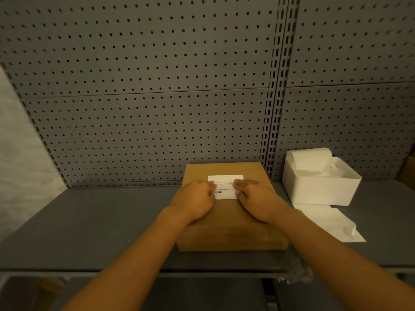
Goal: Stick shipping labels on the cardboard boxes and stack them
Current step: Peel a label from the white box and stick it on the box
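Observation:
A flat brown cardboard box (231, 223) lies on the grey shelf (101, 221), its far end against the pegboard. A white shipping label (225, 178) with a barcode lies on the box's top face. My left hand (195, 202) rests on the label's left edge with fingers curled down on it. My right hand (258, 199) presses the label's right edge the same way. Both hands cover the label's side parts; its middle and top strip show between them.
A white open bin (323, 189) with white paper sheets stands at the right against the grey pegboard (157, 97). Loose white backing sheets (334, 221) lie in front of it. A brown box edge (409, 171) shows at the far right. Crumpled clear plastic (298, 272) lies at the shelf's front edge.

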The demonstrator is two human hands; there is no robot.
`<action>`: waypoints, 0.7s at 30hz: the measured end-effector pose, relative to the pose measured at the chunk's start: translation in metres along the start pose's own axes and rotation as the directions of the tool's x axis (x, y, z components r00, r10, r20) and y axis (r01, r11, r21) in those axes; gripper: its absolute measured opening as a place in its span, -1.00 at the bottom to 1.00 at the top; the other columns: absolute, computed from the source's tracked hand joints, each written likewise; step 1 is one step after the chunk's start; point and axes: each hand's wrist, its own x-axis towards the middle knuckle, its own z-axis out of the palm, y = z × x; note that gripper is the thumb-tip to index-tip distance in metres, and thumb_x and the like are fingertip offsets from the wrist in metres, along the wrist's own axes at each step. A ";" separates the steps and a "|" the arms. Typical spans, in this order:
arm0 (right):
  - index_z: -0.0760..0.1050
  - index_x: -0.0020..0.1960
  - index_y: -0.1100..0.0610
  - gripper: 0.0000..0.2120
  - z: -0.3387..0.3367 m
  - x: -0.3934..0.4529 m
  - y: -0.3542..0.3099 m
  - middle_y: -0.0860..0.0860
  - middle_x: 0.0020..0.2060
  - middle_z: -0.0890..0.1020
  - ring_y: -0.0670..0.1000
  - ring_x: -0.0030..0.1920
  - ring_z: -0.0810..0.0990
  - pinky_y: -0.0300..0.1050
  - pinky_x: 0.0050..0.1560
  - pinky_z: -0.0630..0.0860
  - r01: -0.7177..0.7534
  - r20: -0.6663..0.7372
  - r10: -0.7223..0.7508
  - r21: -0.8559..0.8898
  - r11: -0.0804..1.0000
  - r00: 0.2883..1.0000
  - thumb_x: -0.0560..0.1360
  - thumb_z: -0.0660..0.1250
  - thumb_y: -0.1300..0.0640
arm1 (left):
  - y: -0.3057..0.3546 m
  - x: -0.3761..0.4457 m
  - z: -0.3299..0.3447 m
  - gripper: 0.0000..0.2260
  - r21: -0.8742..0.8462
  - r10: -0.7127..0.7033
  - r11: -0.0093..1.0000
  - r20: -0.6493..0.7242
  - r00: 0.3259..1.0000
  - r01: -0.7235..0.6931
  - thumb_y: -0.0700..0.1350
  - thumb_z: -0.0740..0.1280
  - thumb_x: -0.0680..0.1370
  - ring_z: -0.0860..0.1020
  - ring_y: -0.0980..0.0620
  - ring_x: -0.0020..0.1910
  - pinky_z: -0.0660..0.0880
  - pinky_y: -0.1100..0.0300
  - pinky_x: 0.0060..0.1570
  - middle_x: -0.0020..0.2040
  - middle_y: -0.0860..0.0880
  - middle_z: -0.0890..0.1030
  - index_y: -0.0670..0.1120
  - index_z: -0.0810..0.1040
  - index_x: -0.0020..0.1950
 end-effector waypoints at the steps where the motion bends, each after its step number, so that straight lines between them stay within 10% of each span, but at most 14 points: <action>1: 0.38 0.39 0.15 -0.61 -0.003 -0.002 0.004 0.11 0.30 0.50 0.08 0.25 0.47 -0.05 0.31 0.40 -0.028 -0.010 0.027 -0.004 1.000 1.000 0.64 0.04 0.04 | -0.004 -0.001 -0.001 -0.66 0.030 -0.024 0.999 -0.011 1.000 0.025 -0.07 0.10 0.63 0.54 -0.09 0.15 0.51 -0.01 0.14 0.28 -0.10 0.54 -0.06 0.48 0.35; 14: 0.44 0.28 0.14 -0.67 -0.005 -0.021 -0.005 0.10 0.25 0.54 0.06 0.16 0.52 -0.08 0.22 0.47 -0.051 -0.031 0.049 -0.044 0.998 0.998 0.64 0.04 0.04 | 0.009 -0.016 0.001 -0.69 0.055 0.000 0.998 -0.071 0.997 0.004 -0.08 0.08 0.61 0.56 -0.07 0.00 0.53 0.08 -0.04 0.15 -0.11 0.60 -0.09 0.55 0.21; 21: 0.28 0.46 0.09 -0.59 0.003 -0.030 -0.017 0.03 0.45 0.35 0.02 0.43 0.31 -0.10 0.46 0.21 0.062 0.027 -0.061 -0.031 0.998 0.998 0.64 0.03 0.04 | 0.022 -0.028 0.003 -0.65 0.042 0.058 0.998 -0.061 0.996 -0.056 -0.08 0.09 0.61 0.53 -0.08 0.18 0.50 0.03 0.14 0.29 -0.10 0.54 -0.06 0.47 0.34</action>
